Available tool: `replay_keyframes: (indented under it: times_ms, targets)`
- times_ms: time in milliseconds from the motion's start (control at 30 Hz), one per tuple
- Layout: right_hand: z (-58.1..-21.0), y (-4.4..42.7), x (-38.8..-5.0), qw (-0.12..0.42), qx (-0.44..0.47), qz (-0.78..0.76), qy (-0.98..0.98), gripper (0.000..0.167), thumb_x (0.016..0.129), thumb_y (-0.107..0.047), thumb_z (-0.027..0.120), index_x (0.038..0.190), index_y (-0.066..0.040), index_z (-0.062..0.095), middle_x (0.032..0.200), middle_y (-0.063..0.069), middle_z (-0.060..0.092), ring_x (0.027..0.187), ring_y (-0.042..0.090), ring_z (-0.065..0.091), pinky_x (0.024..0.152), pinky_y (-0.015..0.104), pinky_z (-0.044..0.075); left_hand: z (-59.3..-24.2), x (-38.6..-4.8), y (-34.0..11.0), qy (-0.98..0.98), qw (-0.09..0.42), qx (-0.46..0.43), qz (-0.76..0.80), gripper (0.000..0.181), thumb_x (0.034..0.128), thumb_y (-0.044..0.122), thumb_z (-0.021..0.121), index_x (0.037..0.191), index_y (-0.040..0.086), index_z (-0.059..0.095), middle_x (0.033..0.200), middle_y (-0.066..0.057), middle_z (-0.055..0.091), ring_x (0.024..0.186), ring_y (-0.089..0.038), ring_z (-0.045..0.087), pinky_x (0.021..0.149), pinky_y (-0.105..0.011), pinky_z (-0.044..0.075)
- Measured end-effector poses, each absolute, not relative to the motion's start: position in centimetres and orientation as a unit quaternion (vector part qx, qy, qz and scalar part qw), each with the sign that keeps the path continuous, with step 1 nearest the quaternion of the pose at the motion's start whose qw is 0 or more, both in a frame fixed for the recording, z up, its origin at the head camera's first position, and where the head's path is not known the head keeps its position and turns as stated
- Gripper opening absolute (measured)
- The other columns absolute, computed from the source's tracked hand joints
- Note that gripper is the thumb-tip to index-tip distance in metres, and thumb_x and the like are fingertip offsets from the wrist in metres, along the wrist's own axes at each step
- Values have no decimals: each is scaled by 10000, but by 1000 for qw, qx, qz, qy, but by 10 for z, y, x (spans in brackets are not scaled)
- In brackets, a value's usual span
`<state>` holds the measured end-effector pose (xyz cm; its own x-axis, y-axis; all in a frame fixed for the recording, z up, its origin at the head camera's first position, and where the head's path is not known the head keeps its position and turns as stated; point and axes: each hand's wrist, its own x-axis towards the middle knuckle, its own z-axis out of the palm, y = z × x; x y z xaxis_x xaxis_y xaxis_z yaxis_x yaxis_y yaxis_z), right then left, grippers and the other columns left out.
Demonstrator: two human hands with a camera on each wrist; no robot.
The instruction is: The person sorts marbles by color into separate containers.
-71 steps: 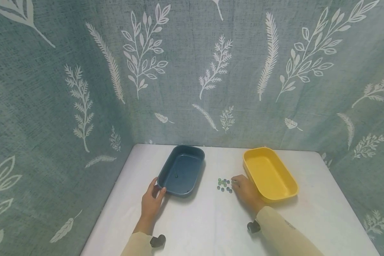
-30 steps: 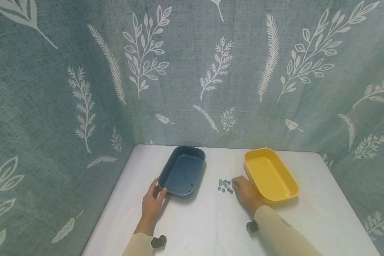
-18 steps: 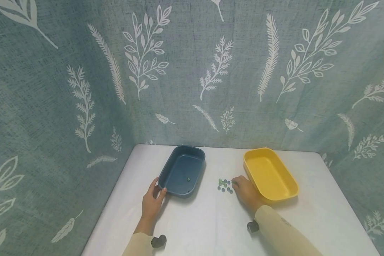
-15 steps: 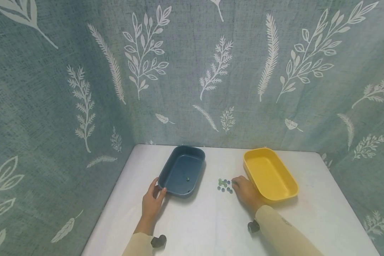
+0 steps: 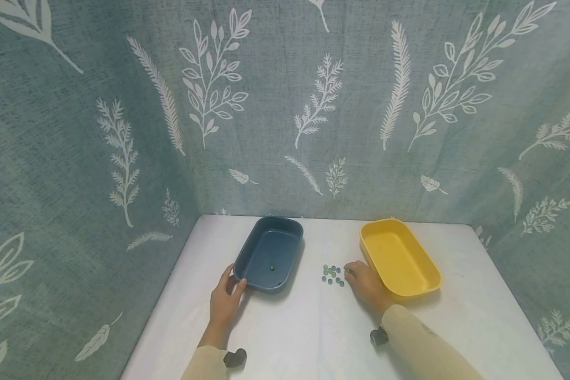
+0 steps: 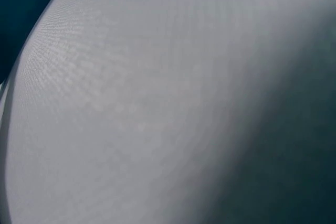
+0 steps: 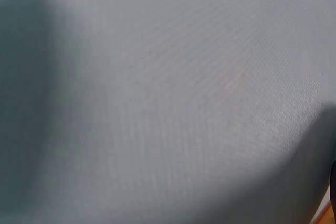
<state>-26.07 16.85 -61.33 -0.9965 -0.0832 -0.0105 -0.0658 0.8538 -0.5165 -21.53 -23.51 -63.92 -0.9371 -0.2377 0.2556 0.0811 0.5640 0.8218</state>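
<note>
In the head view my left hand (image 5: 225,302) holds the near-left corner of a blue tray (image 5: 274,243), thumb in front and fingers at the side. Inside the tray a small green marble (image 5: 272,268) lies on the floor, and a dark small piece (image 5: 279,284) sits at the near wall. My right hand (image 5: 367,285) rests low beside the loose glass marbles (image 5: 330,281), several blue and green ones, its thumb and fingertips together on what looks like a green marble. Both wrist views show mostly blurred white cloth; the left one catches a blue tray edge (image 6: 26,9).
A yellow tray (image 5: 399,256) stands just right of my right hand, with nothing visible in it. White cloth covers the table (image 5: 304,338). A grey-green leaf-patterned curtain (image 5: 275,179) closes off the back and sides.
The green marble in the blue tray has rolled, first rightward, then back toward the left. Both hands and both trays stay nearly where they were; the view shifts slightly.
</note>
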Motion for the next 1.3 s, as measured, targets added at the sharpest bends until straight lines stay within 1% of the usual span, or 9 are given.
replay_keyframes:
  times_ms: [300, 367, 633, 733, 867, 1100, 1200, 1300]
  targets:
    - [-613, 170, -261, 15, -49, -286, 957, 313, 992, -346, 561, 1268, -206, 606, 1255, -34, 617, 1276, 253, 497, 1078, 524, 345, -637, -214, -233, -868, 168, 56, -464, 646, 927, 385, 672, 1484, 204, 399, 1249, -135, 641, 1296, -361, 468, 1103, -575, 263]
    - [-613, 169, -261, 14, -44, -289, 956, 314, 991, -354, 560, 1269, -216, 605, 1263, -44, 613, 1279, 248, 494, 1079, 524, 343, -637, -214, -233, -868, 167, 53, -464, 646, 929, 381, 670, 1485, 202, 396, 1254, -137, 637, 1297, -360, 467, 1104, -575, 261]
    - [-605, 165, -260, 26, -38, -313, 949, 304, 983, -349, 568, 1259, -228, 610, 1286, -45, 605, 1299, 247, 476, 1078, 523, 345, -639, -215, -235, -869, 175, 44, -461, 643, 930, 385, 667, 1481, 184, 404, 1223, -140, 653, 1264, -376, 497, 1090, -596, 272]
    - [-599, 162, -257, 37, -30, -322, 945, 300, 983, -353, 570, 1256, -236, 614, 1289, -44, 607, 1302, 258, 474, 1074, 539, 344, -640, -216, -235, -869, 177, 43, -459, 647, 928, 388, 669, 1480, 176, 406, 1221, -147, 653, 1254, -381, 505, 1085, -600, 277]
    - [-595, 159, -255, 54, -16, -324, 944, 291, 982, -361, 571, 1253, -261, 607, 1284, -62, 607, 1289, 236, 486, 1072, 533, 351, -641, -216, -234, -871, 172, 51, -457, 641, 928, 405, 664, 1477, 196, 409, 1245, -137, 642, 1249, -371, 514, 1082, -586, 297]
    - [-597, 157, -254, 43, -19, -299, 953, 281, 987, -374, 565, 1254, -292, 596, 1283, -101, 599, 1274, 195, 495, 1075, 504, 360, -640, -216, -233, -869, 173, 54, -461, 633, 928, 413, 661, 1475, 211, 412, 1248, -129, 641, 1242, -361, 524, 1081, -564, 315]
    - [-594, 155, -253, 44, -22, -308, 950, 277, 990, -373, 564, 1250, -284, 596, 1268, -99, 603, 1251, 186, 514, 1063, 493, 381, -641, -216, -233, -871, 171, 57, -456, 639, 927, 424, 658, 1477, 216, 409, 1257, -128, 637, 1247, -356, 520, 1084, -565, 308]
    - [-589, 153, -253, 48, -31, -332, 942, 273, 996, -351, 568, 1247, -247, 602, 1254, -71, 611, 1217, 190, 536, 1045, 488, 403, -640, -216, -233, -873, 169, 56, -454, 646, 927, 426, 658, 1479, 207, 405, 1257, -137, 636, 1242, -358, 524, 1086, -571, 302]
